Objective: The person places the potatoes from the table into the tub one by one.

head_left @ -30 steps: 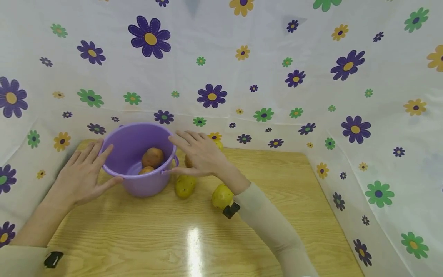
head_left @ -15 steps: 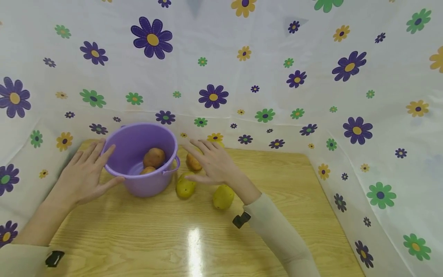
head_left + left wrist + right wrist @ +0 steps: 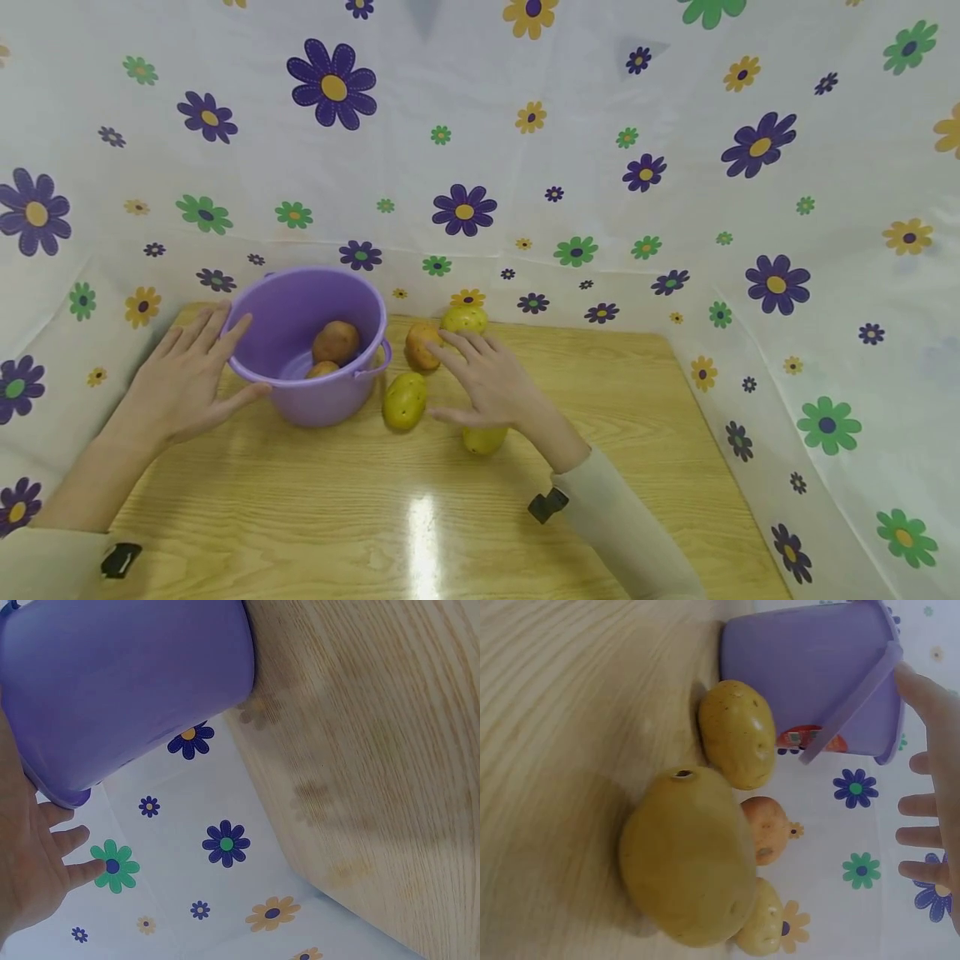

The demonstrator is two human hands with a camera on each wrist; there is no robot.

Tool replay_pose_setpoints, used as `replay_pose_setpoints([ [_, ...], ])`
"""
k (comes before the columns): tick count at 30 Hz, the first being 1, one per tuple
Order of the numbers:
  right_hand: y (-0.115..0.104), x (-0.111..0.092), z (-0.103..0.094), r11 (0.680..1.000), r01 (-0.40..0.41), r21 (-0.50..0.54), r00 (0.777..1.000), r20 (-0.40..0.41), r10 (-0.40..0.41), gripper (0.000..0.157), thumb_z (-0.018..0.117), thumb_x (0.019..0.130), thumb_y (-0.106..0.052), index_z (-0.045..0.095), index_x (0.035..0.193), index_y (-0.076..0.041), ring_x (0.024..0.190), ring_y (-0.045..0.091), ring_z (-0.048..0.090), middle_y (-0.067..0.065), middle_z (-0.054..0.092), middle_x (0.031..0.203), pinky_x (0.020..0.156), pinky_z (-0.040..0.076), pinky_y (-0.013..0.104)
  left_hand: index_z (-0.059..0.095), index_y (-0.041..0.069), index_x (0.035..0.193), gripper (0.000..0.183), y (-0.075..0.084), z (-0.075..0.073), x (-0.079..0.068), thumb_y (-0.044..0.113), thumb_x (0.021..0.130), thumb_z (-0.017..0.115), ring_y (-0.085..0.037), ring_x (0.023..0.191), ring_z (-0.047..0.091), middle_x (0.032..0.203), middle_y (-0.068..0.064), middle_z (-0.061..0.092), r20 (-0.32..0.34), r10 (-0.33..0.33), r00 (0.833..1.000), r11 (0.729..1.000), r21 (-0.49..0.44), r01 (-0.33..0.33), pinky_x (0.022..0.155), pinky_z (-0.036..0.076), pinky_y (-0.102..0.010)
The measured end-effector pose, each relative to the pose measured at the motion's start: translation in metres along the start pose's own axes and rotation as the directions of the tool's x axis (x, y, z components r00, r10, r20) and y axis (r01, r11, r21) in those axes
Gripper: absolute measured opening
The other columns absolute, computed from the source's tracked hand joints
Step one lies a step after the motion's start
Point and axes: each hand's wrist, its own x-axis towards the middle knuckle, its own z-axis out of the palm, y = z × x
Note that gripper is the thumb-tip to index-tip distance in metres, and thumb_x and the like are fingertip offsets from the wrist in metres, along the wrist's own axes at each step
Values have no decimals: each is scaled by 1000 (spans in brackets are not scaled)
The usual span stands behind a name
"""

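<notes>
Purple plastic bucket (image 3: 318, 406) may tip if left hand (image 3: 176, 387), nine o'clock, pushes; right hand (image 3: 491, 383), if lowered, may roll the oval yellow potato (image 3: 484, 441) at six o'clock; both hands spread, empty.

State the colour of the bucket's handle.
The handle is light purple, matching the bucket; it shows best in the right wrist view.

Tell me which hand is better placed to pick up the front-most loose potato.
Right, I'd judge: the right hand hovers open close by that potato, while the left hand is across the purple bucket from it.
</notes>
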Motion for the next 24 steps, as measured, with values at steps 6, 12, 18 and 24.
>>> replay_pose_setpoints([
  [6,0,-16,13,1000,14,-27,1000,22,-13,98,57,90,-78,36,164,-17,145,33,55,13,48,165,113,52,50,29,4,166,103,0,1,-1,68,93,63,-53,157,29,174,-27,20,-3,3,1000,1000,-4,-3,122,26,-75],
  [12,-1,-30,21,1000,12,-28,999,34,-11,96,57,91,-77,39,163,-18,142,32,57,12,51,163,112,53,49,28,5,167,102,-1,2,-2,66,93,64,-52,159,26,175,-26,18,-4,1,1000,1000,-14,-1,124,23,-74],
  [18,-3,-40,29,1000,9,-15,996,86,-8,95,55,92,-78,40,162,-17,143,34,57,13,53,161,112,54,49,29,5,166,102,-1,2,-1,65,92,65,-52,158,28,173,-28,24,-5,-2,1000,1000,-20,2,124,24,-74],
  [24,-2,-48,38,998,35,-44,997,71,-32,94,55,91,-79,43,161,-17,138,31,60,11,57,157,108,56,46,27,6,167,103,-1,2,-1,66,92,65,-52,158,27,174,-27,21,-3,-2,1000,1000,-22,2,124,24,-75],
])
